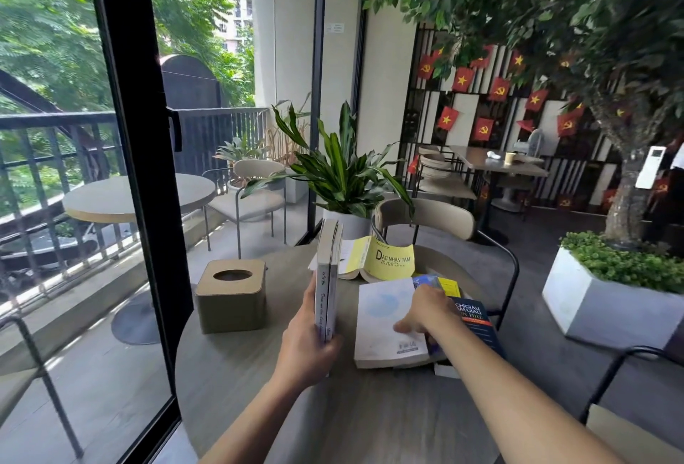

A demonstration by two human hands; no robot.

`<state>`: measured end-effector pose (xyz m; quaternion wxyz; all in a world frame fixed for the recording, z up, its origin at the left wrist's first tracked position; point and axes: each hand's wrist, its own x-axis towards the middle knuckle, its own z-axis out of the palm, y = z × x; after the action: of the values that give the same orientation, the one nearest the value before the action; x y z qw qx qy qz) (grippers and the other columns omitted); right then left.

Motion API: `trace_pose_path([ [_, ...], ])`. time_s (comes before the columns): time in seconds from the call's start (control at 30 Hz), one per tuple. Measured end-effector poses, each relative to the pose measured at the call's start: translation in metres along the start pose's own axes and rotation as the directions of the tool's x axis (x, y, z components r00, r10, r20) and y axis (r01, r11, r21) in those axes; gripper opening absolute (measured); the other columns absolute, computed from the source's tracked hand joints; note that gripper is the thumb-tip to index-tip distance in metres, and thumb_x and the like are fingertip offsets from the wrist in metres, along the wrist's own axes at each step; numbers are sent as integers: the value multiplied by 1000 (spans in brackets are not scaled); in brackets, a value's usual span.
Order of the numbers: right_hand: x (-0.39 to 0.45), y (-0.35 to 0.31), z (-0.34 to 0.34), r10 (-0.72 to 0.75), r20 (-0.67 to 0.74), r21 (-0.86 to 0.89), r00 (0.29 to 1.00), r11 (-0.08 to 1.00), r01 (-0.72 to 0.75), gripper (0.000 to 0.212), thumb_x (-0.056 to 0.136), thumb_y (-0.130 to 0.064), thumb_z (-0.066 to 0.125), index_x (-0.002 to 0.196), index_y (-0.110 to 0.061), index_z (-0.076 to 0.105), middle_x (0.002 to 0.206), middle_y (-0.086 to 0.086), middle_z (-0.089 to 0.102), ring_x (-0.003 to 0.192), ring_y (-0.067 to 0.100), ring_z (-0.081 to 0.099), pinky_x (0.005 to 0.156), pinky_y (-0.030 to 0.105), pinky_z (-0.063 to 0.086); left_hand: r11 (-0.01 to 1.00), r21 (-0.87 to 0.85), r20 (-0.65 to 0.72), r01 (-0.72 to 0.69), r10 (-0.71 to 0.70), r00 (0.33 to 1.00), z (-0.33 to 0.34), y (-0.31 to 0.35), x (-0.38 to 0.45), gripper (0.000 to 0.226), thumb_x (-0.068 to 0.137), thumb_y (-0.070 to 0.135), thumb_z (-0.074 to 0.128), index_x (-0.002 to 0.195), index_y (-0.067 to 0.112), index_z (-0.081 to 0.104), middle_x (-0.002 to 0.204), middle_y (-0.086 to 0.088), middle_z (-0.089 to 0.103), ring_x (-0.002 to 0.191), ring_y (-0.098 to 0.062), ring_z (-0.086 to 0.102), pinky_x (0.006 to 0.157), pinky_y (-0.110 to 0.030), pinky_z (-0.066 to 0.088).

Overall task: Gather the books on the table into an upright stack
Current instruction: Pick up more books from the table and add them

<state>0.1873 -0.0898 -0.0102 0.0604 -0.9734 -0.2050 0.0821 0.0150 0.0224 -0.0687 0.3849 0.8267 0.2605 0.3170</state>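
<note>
My left hand [309,337] grips two thin books [328,271] that stand upright on edge on the round grey table [370,415], spines toward me. To their right a white book [388,319] lies flat, back cover up. My right hand [425,311] rests on its right edge, fingers curled over it where it overlaps a dark blue book [477,323]. A blue and yellow book [444,284] shows behind the hand. Farther back a yellow book [385,260] lies open, face down.
A tan wooden tissue box [231,295] stands on the table to the left of the upright books. A potted plant [344,182] and a chair [429,219] are behind the table. A black-framed glass door [140,167] is close on the left.
</note>
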Motion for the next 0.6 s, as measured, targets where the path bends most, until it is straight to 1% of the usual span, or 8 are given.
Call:
trace_pose_path([
  [0.1,-2,-1,1,23,5,108,1000,994,-24,54,72,-33,79,115,-8,58,125,12,60,107,31,63,84,38,58,1000,6,-2,7,-7,1000,-1,2,0,79,78,12,64,148,23,29,98,7,58,79,-23,58,66,-29,46],
  [0.17,-6,-2,3,25,-27,137,999,990,-21,40,78,-23,66,114,-7,58,123,14,61,107,32,63,86,39,58,1000,9,4,13,-13,1000,-1,3,-1,80,78,12,65,148,24,28,99,7,58,83,-26,60,67,-30,46],
  [0.23,-9,-6,5,33,-46,130,998,991,-26,43,82,-26,63,120,-7,56,126,14,61,115,32,59,92,38,54,1000,8,14,21,-21,1000,-1,4,-2,81,78,13,65,148,26,27,101,4,60,86,-27,60,68,-31,47],
  [0.3,-10,-12,6,49,-39,200,998,979,-40,51,84,-34,66,126,-7,54,131,12,59,120,31,55,93,34,50,1000,12,19,22,-22,1000,-2,4,-2,81,77,14,65,147,26,27,110,-1,65,94,-30,61,73,-35,50],
  [0.37,-8,-18,9,35,8,356,999,934,-36,52,86,-33,66,128,-5,52,129,13,60,116,30,58,81,28,47,999,18,27,26,-26,999,-4,4,-3,82,75,15,65,147,27,27,117,-4,64,99,-32,61,77,-38,52],
  [0.47,-6,-22,17,12,66,589,998,807,-49,48,88,-24,60,127,1,51,118,18,63,103,32,62,69,28,45,999,17,39,36,-37,999,-6,8,-4,84,73,17,61,148,32,25,116,-2,65,97,-31,61,75,-37,52],
  [0.53,-5,-23,22,-18,35,636,999,771,-9,39,90,-23,56,120,2,54,113,17,63,94,31,59,68,29,43,999,16,42,38,-39,998,-7,9,-5,85,73,18,61,147,34,23,118,-1,64,98,-31,61,75,-36,52],
  [0.6,-7,-23,25,-52,-34,651,998,757,62,26,91,-22,54,105,-1,57,105,16,65,87,29,57,67,31,40,999,15,35,38,-39,999,-7,10,-6,85,73,18,61,148,34,23,120,-2,64,100,-31,61,78,-37,52],
])
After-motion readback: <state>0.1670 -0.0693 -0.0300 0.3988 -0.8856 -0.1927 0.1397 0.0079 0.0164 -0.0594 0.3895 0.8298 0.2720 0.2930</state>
